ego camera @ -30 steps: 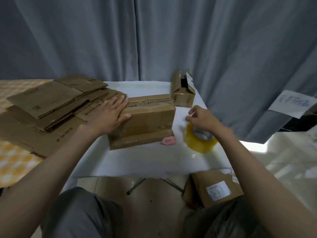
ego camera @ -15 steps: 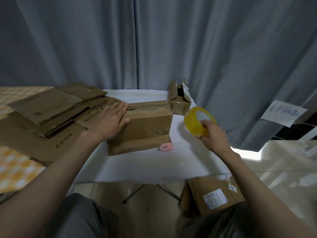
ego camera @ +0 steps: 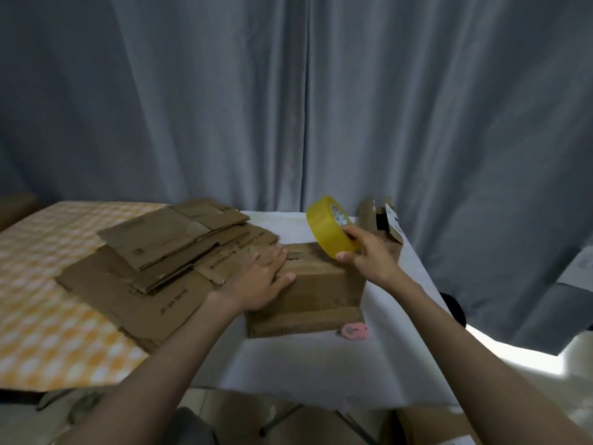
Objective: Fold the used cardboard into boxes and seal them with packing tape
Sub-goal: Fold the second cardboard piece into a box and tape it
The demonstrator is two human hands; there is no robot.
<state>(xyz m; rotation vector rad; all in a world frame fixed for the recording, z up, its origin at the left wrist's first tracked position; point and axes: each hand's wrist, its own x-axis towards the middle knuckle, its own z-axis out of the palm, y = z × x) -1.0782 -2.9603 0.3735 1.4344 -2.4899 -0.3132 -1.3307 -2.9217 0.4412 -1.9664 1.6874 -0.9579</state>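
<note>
your right hand [ego camera: 369,252] holds the tape [ego camera: 330,227] over the box [ego camera: 321,284]

your left hand [ego camera: 260,277] lies flat on the box top, fingers straight and thumb over the near edge; the box sits on the white table [ego camera: 305,364]. your right fingers curl round the yellow roll, lifted and tilted above the box's far right corner. flat cardboard [ego camera: 154,252] is stacked just left of the box, a pink cutter [ego camera: 354,331] lies by its near right corner, and a small open box [ego camera: 383,226] stands behind your right hand
</note>
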